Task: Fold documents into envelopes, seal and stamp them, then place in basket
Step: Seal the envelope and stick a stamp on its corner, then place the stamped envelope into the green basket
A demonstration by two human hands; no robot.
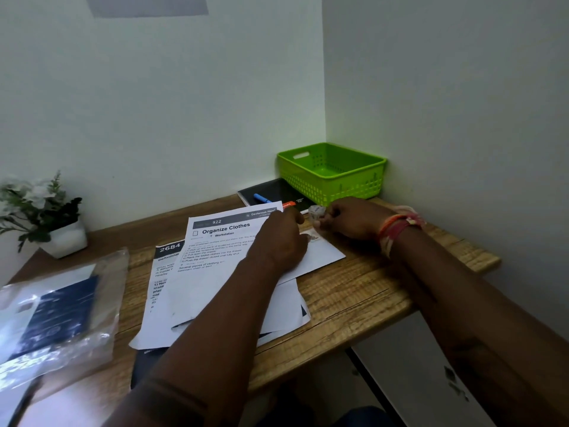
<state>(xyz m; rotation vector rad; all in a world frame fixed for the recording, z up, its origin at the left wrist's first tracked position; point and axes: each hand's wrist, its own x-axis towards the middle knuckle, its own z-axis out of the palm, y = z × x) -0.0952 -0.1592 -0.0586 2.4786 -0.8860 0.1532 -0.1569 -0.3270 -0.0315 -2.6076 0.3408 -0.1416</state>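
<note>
The left hand (281, 241) rests curled on the envelope (320, 255), in front of the basket (332, 172); the right hand (351, 221) pinches a small white stamp roll (316, 212) beside it. The stamp could land crooked if the envelope slides on the loose documents (215, 251); the counter (354, 300) edge is near.

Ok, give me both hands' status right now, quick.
Left hand: fingers pressing flat on the white envelope, holding nothing.
Right hand: fingers curled, pinching the small roll of stamps.
</note>
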